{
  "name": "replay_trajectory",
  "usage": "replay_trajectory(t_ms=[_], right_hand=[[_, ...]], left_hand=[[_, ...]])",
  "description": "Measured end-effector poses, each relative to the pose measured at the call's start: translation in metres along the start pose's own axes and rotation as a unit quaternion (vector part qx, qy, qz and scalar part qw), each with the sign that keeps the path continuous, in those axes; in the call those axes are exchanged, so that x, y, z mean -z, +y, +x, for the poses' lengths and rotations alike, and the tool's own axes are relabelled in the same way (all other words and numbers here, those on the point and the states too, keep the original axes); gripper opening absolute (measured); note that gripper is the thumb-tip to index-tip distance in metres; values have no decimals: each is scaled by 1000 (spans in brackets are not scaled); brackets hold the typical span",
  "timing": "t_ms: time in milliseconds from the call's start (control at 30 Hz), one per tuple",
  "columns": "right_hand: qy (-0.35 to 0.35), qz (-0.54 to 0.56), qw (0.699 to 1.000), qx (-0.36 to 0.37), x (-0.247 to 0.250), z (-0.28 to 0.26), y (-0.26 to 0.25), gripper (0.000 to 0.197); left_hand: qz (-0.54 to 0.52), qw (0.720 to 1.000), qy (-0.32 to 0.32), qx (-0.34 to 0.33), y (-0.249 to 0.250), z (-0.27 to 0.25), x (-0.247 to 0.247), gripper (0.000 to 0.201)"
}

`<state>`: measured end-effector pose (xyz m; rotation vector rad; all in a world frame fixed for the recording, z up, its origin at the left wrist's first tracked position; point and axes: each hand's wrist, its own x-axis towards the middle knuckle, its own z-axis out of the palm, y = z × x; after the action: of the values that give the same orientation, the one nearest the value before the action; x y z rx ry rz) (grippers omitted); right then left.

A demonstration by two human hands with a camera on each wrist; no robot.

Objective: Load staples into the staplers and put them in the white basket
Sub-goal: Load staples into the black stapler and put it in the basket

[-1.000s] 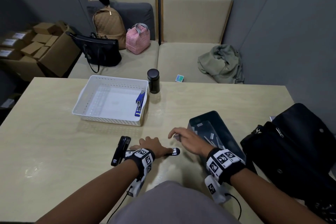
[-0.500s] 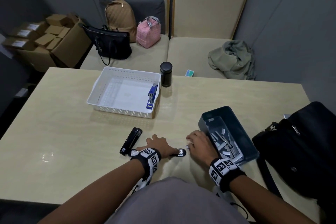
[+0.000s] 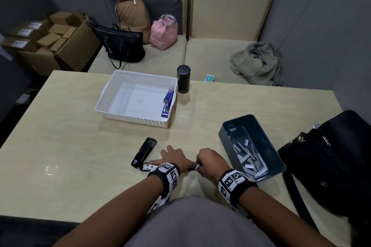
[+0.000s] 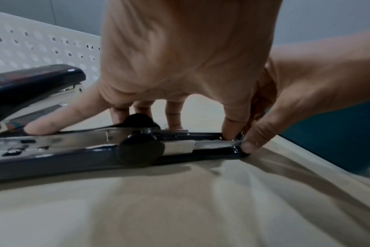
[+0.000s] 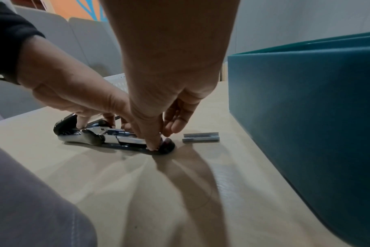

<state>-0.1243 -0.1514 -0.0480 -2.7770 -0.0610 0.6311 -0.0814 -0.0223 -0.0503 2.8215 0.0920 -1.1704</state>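
A black stapler (image 3: 144, 151) lies swung open on the table, its silver magazine (image 4: 180, 143) facing up. My left hand (image 3: 168, 154) presses down on the magazine with straight, spread fingers (image 4: 42, 127). My right hand (image 3: 200, 164) pinches the front end of the magazine between thumb (image 5: 152, 143) and curled fingers. Whether a staple strip is in that pinch is hidden. One loose staple strip (image 5: 201, 137) lies on the table just past the stapler's (image 5: 116, 138) nose. A blue stapler (image 3: 167, 103) rests inside the white basket (image 3: 136, 75), against its right wall.
A blue box (image 3: 239, 118) holding several staple strips (image 3: 249, 156) stands right of my right hand. A black flask (image 3: 183, 79) stands beside the basket, and a black bag (image 3: 331, 156) fills the table's right edge. Bags and a jacket lie on the bench behind.
My right hand has come from the blue box over to the front end of the black stapler. My left hand has stayed pressed on the stapler.
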Motion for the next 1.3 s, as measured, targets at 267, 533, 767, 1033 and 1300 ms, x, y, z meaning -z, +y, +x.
replay_trajectory(t_ms=[267, 533, 767, 1033, 1300], right_hand=[[5, -6, 1000, 13, -1, 0, 2, 16], [-14, -4, 999, 43, -3, 5, 2, 15], [-42, 85, 995, 41, 3, 8, 18, 23], [-20, 74, 996, -41, -3, 14, 54, 40], [-13, 80, 997, 14, -2, 13, 35, 13]], left_hand=[[-45, 998, 7, -54, -24, 15, 11, 34], [-209, 967, 20, -144, -68, 19, -3, 7], [-251, 958, 12, -138, -67, 14, 0, 11], [-262, 956, -5, -132, -67, 13, 2, 18], [-257, 960, 10, -110, -61, 10, 2, 24]])
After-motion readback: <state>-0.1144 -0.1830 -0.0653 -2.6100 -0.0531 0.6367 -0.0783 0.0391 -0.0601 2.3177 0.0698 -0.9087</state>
